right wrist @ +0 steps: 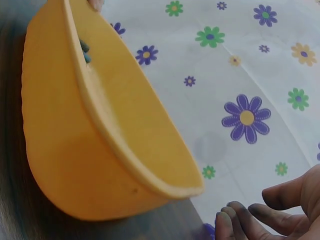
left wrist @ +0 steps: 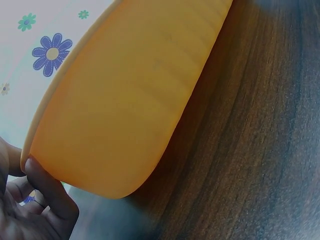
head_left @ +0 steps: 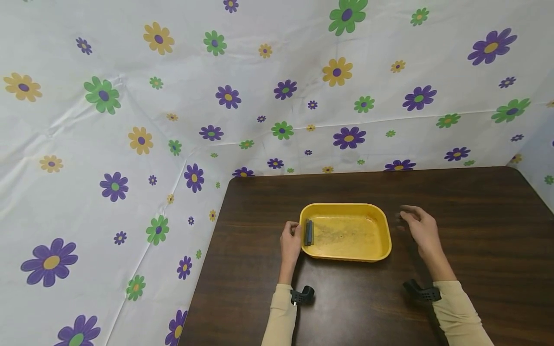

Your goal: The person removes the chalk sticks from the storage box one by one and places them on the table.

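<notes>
A yellow rectangular plastic tub (head_left: pixel 346 254) with rounded corners stands on the table. Its left rim is pinched between the thumb and fingers of my left hand (head_left: pixel 291 238); the left wrist view shows this hand (left wrist: pixel 37 200) close up at the rim. Against the tub's left inner wall lie narrow dark grey sticks (head_left: pixel 309 232), whose blue-green ends (right wrist: pixel 85 51) show in the right wrist view; their kind is unclear. My right hand (head_left: pixel 421 228), slightly blurred at the fingertips, hovers apart from the tub's right end. Its fingers (right wrist: pixel 240 220) are loosely bent around nothing.
The dark wood-grain table (head_left: pixel 355 307) reaches back to a white sheet (head_left: pixel 259 72) printed with coloured flowers, which also hangs along the left side. Black wrist mounts (head_left: pixel 303 295) sit on both forearms, above the tabletop.
</notes>
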Motion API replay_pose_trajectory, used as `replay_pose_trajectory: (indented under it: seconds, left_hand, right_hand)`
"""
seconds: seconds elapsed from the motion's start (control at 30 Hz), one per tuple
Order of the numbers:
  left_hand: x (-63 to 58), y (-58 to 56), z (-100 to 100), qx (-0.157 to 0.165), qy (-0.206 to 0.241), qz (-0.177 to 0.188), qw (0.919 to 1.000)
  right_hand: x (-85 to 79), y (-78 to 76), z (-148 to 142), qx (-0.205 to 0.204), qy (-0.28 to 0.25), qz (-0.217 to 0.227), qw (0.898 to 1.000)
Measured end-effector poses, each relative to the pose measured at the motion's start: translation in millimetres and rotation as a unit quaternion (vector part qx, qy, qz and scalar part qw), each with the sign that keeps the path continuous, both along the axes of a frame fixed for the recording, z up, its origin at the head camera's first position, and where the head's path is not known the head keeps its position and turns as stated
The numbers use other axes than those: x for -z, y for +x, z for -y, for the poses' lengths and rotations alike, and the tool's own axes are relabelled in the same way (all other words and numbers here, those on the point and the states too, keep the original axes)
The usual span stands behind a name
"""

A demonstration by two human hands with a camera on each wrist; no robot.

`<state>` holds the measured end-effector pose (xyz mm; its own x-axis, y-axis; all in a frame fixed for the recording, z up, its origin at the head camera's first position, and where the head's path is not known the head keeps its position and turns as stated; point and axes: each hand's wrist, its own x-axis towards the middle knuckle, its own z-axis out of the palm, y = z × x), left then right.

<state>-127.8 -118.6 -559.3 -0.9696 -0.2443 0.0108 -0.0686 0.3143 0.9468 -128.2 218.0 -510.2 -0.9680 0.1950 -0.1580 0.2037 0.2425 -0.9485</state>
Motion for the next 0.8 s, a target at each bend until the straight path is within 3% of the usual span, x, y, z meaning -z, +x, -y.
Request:
replay_pose_trajectory:
  seconds: [0.8]
  left_hand:
    - [-2.3, -1.1, 1.3, 0.006, 0.002, 0.010, 0.9999]
  right_hand:
    - [-7.8, -5.0, 39.9, -0.063, -0.062, 0.014, 0.996]
